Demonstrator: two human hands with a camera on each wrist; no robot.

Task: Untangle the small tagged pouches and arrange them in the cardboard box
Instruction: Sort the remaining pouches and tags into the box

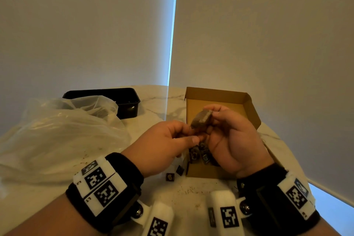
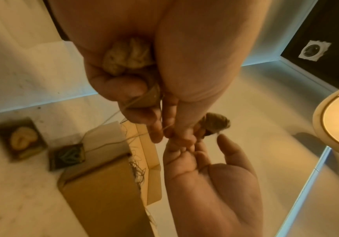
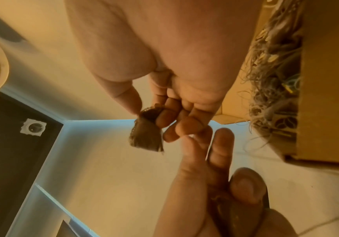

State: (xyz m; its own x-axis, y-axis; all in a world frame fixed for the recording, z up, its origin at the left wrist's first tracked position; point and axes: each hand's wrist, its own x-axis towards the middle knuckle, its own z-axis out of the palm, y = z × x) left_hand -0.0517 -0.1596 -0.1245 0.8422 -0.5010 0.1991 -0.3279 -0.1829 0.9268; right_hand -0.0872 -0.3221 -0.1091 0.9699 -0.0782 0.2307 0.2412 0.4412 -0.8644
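Above the open cardboard box (image 1: 220,96), my right hand (image 1: 210,116) pinches a small brown mesh pouch (image 1: 202,119) between thumb and fingers; the same pouch (image 3: 146,134) shows in the right wrist view. My left hand (image 1: 193,137) meets it fingertip to fingertip. It grips a pale pouch (image 2: 128,56) in the palm and a brown one (image 2: 146,97) under the fingers, and a thin thread (image 2: 103,125) runs down from them. Tangled threads (image 3: 272,80) and dark square tags (image 1: 204,157) lie in the box. Two more tags (image 1: 170,176) (image 1: 180,170) lie on the table beside it.
A crumpled clear plastic bag (image 1: 67,130) covers the table's left side, with a black plastic tray (image 1: 124,101) behind it. The round marble table (image 1: 191,191) has crumbs near its front. Its edge curves close behind the box on the right.
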